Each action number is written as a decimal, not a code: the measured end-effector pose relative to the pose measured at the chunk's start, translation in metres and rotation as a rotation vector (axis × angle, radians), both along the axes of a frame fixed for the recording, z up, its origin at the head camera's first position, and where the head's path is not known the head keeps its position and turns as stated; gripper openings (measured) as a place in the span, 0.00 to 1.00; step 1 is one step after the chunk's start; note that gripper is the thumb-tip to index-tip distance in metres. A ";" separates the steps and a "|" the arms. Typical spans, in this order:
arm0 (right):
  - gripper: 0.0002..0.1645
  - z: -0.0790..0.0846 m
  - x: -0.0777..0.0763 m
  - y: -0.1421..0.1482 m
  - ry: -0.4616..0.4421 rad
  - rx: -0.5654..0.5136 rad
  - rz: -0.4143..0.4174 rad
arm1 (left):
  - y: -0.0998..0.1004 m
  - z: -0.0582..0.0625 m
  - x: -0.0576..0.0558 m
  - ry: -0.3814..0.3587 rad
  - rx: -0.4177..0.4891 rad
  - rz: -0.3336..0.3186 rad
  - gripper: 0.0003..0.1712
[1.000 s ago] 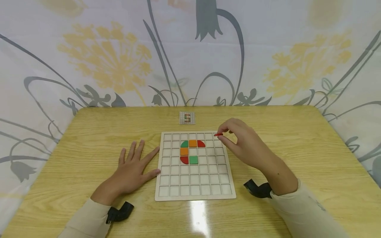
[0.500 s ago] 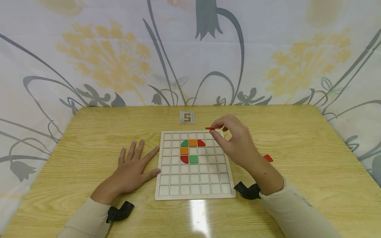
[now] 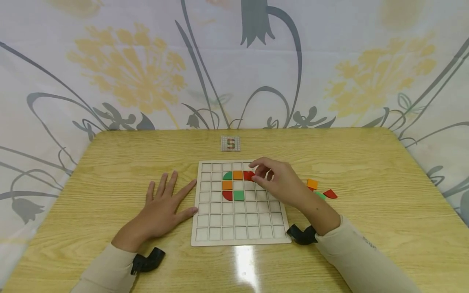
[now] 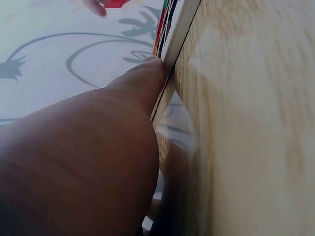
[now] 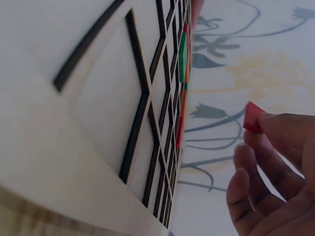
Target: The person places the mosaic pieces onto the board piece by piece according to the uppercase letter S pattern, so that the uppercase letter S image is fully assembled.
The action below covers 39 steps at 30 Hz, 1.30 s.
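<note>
Brought in from near the board's far edge half a second ago, a red piece (image 5: 253,118) now hangs over the far half of the grid board (image 3: 239,221), apart from its surface, pinched between thumb and finger of the right hand (image 3: 278,181). Green, orange and red set pieces (image 3: 227,185) sit in the cells. At the board's left edge, the left hand (image 3: 159,215) lies with fingers spread. Loose pieces (image 3: 312,184) lie past its right edge; a small card (image 3: 230,143) rests near the far edge of the desk (image 3: 384,195)
</note>
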State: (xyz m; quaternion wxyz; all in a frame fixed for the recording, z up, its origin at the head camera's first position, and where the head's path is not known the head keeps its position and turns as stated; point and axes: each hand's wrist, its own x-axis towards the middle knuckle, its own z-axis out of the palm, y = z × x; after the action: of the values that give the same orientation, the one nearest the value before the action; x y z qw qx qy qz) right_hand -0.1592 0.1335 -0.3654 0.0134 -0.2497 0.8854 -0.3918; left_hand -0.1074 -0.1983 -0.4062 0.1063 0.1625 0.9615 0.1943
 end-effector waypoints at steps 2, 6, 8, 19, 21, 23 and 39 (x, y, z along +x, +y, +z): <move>0.17 -0.002 -0.001 0.000 -0.023 0.025 0.006 | 0.000 0.000 0.000 0.001 -0.002 0.000 0.43; 0.13 -0.005 -0.002 0.001 -0.042 0.048 0.024 | 0.000 0.000 0.000 0.002 -0.006 0.000 0.43; 0.11 -0.006 -0.002 0.001 -0.059 0.057 0.036 | 0.000 0.000 0.000 -0.001 -0.004 0.000 0.43; 0.10 -0.009 -0.004 0.005 -0.162 0.109 0.107 | 0.001 0.000 -0.001 0.001 -0.004 0.003 0.43; 0.10 -0.011 -0.004 0.005 -0.177 0.111 0.125 | 0.001 0.000 -0.001 -0.002 0.000 0.001 0.43; 0.09 -0.013 -0.004 0.005 -0.185 0.115 0.154 | 0.000 0.000 0.000 -0.005 0.000 0.000 0.43; 0.11 -0.016 -0.001 0.002 -0.186 0.158 0.192 | 0.000 0.000 0.000 -0.013 0.009 -0.003 0.42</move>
State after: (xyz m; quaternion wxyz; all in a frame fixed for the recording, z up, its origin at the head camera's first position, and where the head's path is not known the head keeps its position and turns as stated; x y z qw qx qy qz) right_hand -0.1601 0.1358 -0.3816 0.1522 -0.2938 0.8806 -0.3393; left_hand -0.1075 -0.1984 -0.4060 0.1122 0.1630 0.9597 0.1995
